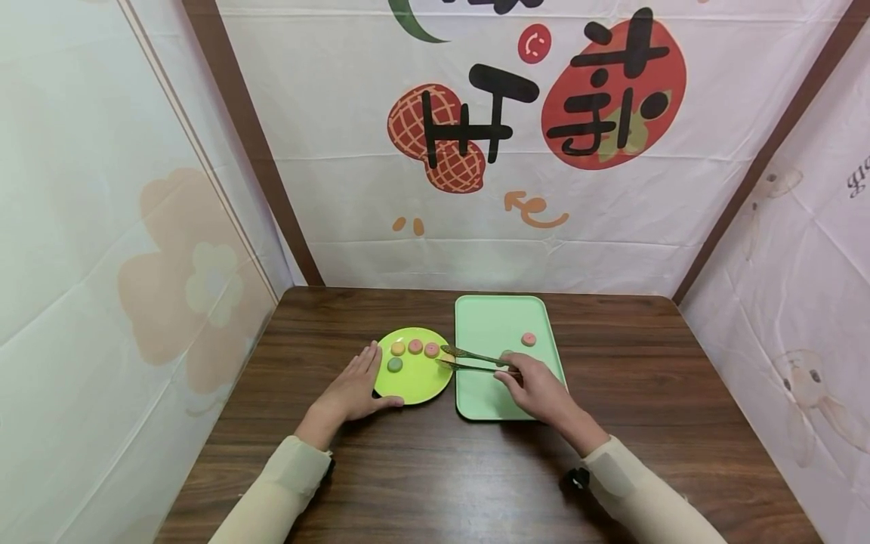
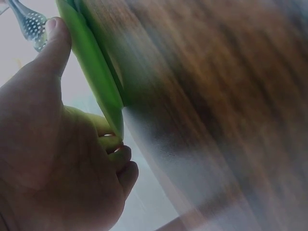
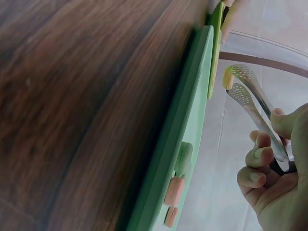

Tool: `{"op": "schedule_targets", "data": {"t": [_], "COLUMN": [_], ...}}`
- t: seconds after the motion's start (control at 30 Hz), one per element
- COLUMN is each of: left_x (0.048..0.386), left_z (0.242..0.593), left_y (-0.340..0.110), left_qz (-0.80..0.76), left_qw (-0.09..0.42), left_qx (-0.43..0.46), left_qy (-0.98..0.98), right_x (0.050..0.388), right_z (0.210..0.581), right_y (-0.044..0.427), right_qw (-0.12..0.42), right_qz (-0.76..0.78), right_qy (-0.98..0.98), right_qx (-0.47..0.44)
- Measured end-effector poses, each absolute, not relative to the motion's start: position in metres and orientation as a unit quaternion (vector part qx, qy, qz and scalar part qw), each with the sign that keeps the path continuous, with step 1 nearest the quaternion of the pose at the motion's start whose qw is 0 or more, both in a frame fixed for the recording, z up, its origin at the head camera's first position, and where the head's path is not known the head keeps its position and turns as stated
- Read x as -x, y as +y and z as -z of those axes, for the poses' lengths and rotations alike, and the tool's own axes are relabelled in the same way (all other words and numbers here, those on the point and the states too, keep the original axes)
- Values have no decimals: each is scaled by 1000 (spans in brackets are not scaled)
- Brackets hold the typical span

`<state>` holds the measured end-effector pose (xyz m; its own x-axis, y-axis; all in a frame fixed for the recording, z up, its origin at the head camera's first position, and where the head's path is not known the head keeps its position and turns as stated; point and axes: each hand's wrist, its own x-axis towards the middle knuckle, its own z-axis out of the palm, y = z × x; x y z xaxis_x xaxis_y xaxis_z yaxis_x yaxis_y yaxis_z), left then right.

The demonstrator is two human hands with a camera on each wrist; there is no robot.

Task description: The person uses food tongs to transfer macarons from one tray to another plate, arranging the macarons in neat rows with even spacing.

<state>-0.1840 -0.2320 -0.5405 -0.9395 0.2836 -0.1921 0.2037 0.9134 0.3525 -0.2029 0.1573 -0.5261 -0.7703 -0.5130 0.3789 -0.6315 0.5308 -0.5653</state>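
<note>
My right hand (image 1: 537,385) holds metal tongs (image 1: 479,360) over the mint tray, their tips reaching above the plate's right side. Between the perforated tips is a yellow macaron (image 3: 228,78). On the lime-green plate (image 1: 418,385) sit a yellow macaron (image 1: 397,348), two pink macarons (image 1: 415,346) and a green macaron (image 1: 395,364). At the plate's left rim rests my left hand (image 1: 353,389), fingers extended along the edge and thumb by the front rim. A pink macaron (image 1: 529,339) lies on the tray; a green macaron (image 3: 184,158) there is partly hidden by my right hand in the head view.
The mint-green tray (image 1: 492,404) stands just right of the plate. Both are on a dark wood-grain table (image 1: 435,476). Behind the table hangs a printed white cloth (image 1: 353,189), with more cloth at both sides.
</note>
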Motion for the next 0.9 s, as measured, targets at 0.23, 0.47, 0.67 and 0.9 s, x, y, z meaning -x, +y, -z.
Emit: {"op": "schedule_targets", "data": {"t": [0.23, 0.47, 0.67, 0.9], "left_x": [184, 184, 183, 184], "left_z": [541, 540, 540, 542], "left_y": [-232, -231, -231, -232], "left_qz": [-163, -167, -164, -164], "left_qw": [122, 122, 122, 122], "left_qx": [-125, -127, -126, -126], "left_qy": [971, 970, 971, 971], "right_x": [204, 204, 207, 210], "right_z": [529, 531, 530, 531], "right_y": [148, 141, 134, 127], "right_qw": [80, 80, 86, 76], "right_qz": [-360, -355, -357, -354], "right_qy": [-871, -875, -872, -876], "right_qx": [-324, -319, -322, -319]}}
